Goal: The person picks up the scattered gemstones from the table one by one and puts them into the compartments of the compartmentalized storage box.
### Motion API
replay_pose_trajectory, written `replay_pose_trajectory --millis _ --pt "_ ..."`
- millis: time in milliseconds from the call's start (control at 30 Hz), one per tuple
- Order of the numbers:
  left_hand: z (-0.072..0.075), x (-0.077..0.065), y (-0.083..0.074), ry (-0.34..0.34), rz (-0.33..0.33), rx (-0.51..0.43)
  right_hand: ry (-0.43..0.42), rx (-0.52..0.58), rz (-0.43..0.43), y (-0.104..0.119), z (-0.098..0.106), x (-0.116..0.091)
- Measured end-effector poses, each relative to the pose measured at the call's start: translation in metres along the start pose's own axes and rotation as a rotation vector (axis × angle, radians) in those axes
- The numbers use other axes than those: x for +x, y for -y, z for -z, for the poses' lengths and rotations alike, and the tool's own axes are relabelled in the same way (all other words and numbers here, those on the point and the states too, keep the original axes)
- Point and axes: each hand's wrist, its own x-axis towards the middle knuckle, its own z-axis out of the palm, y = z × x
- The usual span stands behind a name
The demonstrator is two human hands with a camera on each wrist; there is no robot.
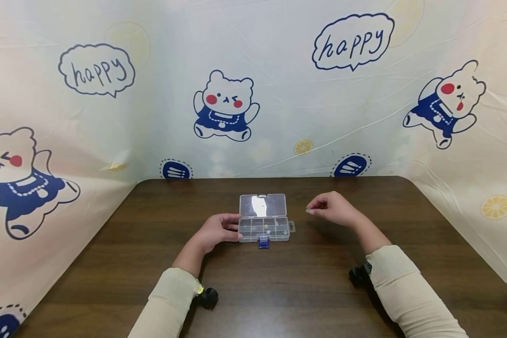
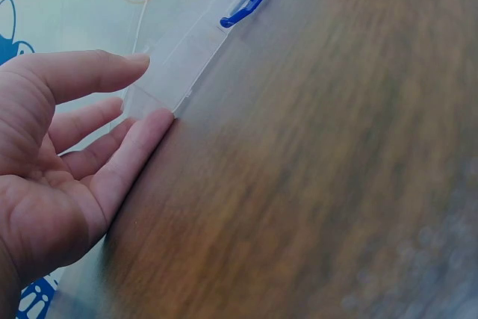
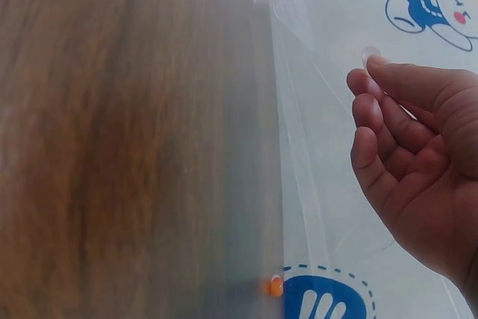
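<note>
A clear plastic compartment box (image 1: pixel 257 231) lies on the table with its lid (image 1: pixel 274 204) raised at the back and a blue latch (image 1: pixel 264 242) at its front. Small pale pieces sit in some compartments, too small to identify. At the box's left end, my left hand (image 1: pixel 214 231) holds it with thumb and fingers at the corners; the left wrist view shows that hand (image 2: pixel 67 140) against the box's end wall (image 2: pixel 153 95). To the right of the box, my right hand (image 1: pixel 335 209) is raised, and its thumb and index finger pinch a small clear round piece (image 3: pixel 370 54).
A small orange item (image 3: pixel 276 285) shows in the right wrist view by the table's far side. The brown wooden table (image 1: pixel 279 291) reaches back to a printed cloth (image 1: pixel 287 117). A hanging tab (image 1: pixel 292 226) juts from the box's right end.
</note>
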Motion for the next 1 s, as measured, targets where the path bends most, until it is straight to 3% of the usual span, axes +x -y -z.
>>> replay_pose_trajectory --millis 233,1000 --pt "0.001 0.001 0.002 0.024 -0.012 0.012 -0.027 -0.006 0.027 0.007 -0.004 0.001" --pt "0.0 0.001 0.001 -0.005 -0.003 0.013 -0.014 0.013 0.039 0.028 -0.023 0.008"
